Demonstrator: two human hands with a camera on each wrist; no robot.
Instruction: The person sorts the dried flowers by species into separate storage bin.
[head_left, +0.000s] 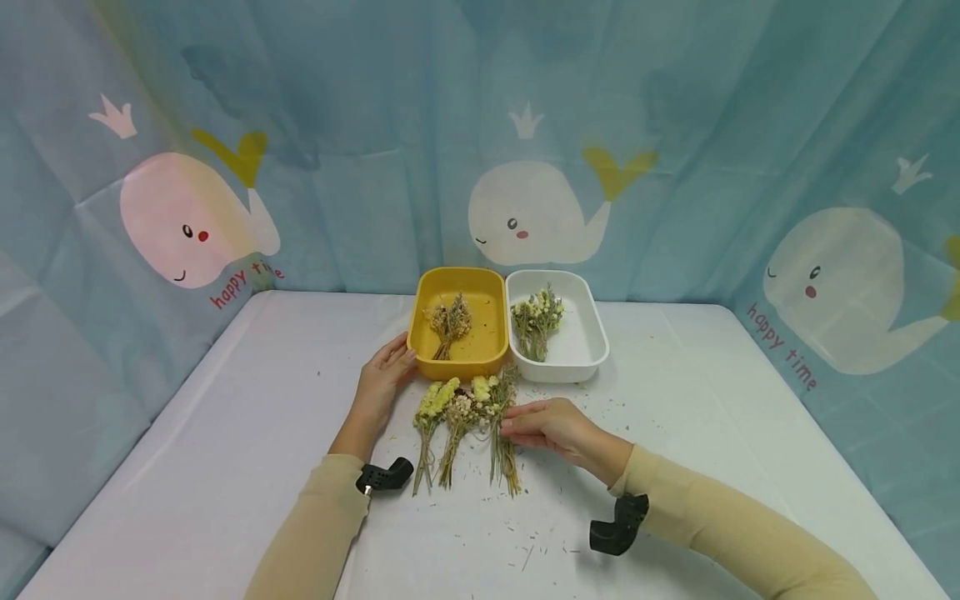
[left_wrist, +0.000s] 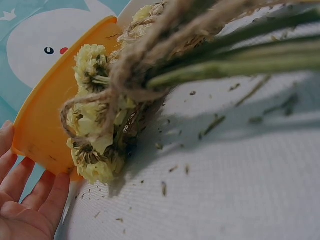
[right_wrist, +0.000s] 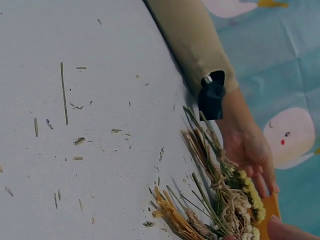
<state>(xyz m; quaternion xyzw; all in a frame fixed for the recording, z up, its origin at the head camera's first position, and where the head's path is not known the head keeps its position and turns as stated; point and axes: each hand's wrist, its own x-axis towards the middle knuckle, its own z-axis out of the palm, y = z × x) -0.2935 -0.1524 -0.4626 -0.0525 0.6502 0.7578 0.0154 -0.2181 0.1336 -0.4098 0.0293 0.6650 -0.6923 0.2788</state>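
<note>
My left hand point(head_left: 378, 387) lies against the left side of the yellow box point(head_left: 491, 321), its extended fingers point(left_wrist: 52, 197) touching the outer wall. Several bunches of dried flowers tied with twine lie in a row before the boxes, including a yellow-headed bunch point(head_left: 426, 425) on the left and a pale one point(head_left: 459, 412) beside it. At the right end of that row, my right hand point(head_left: 558, 425) pinches a bunch of dried flowers point(head_left: 501, 454) near its upper stems. In the right wrist view only my right thumb point(right_wrist: 290, 231) and a fingertip show, at the bottom edge.
A small brownish bunch point(head_left: 450, 325) lies in the yellow box. Next to it stands a white box point(head_left: 588, 333), holding a bunch with pale yellow heads point(head_left: 536, 321). Bits of stem point(right_wrist: 64, 95) are scattered over the white tabletop point(head_left: 675, 400). A blue whale-print curtain point(head_left: 375, 208) encloses the table.
</note>
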